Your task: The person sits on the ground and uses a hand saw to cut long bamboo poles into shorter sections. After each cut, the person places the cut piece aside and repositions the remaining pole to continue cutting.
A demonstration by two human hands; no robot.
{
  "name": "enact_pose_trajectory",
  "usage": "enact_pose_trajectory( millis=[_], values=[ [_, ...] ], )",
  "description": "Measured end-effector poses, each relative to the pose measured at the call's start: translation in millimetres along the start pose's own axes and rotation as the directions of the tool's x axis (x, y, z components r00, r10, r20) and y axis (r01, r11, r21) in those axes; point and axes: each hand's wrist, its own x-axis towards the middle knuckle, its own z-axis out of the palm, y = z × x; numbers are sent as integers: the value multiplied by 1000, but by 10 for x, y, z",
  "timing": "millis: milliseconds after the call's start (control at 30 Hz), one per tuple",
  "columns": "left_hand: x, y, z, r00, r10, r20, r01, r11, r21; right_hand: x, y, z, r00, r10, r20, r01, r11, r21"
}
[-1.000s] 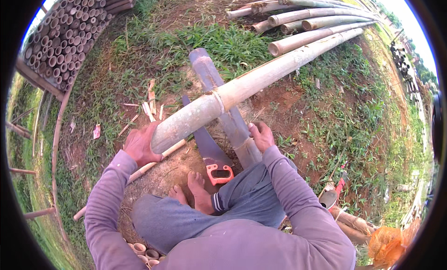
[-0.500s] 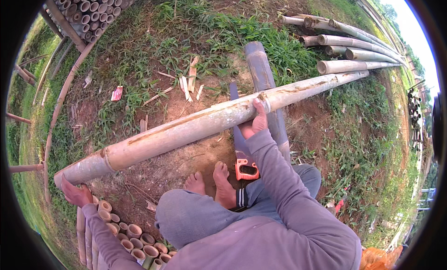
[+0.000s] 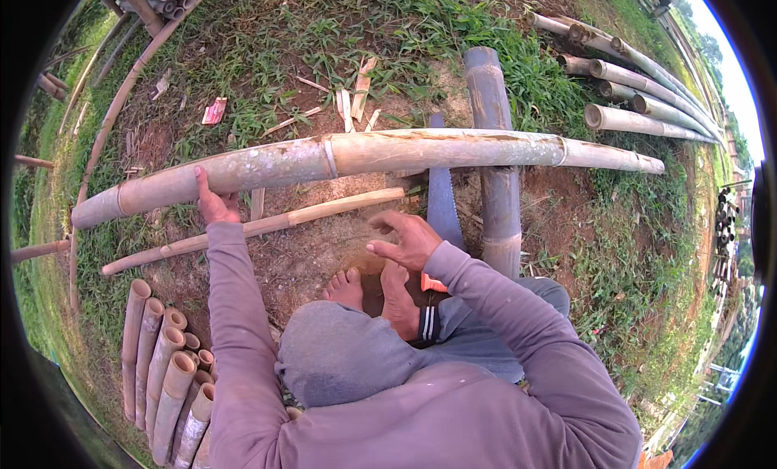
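A long, pale bamboo pole lies across a thick, dark bamboo log. My left hand grips the pole toward its left end, thumb over the near side, the other fingers partly hidden beneath. Below the pole, my right hand is off it and holds nothing; its fingers are apart and slightly curled. Beside the log is a handsaw; the pole crosses over its blade and my right arm hides most of its orange handle. A thinner bamboo stick lies on the ground between the pole and my feet.
Cut bamboo tubes are stacked at the lower left. Several long bamboo poles lie at the upper right. Split bamboo pieces and a red wrapper lie on the grass. A curved bamboo rail runs along the left.
The pole has turned, its left end rising and its right end dropping in view. My left hand has shifted inward along it; my right hand has let go. The thinner stick has come into view.
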Motion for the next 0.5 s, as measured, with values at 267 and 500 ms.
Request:
enact_pose_trajectory(
  millis=[267,500],
  values=[
    [299,-798,-139,908,419,-22,-255,593,764,-674,964,-801,760,-103,-642,-275,844,-460],
    [-1018,-970,-165,712,-198,673,-687,-392,612,-844,1382,-1307,693,-112,-713,-376,788,-489]
  ],
)
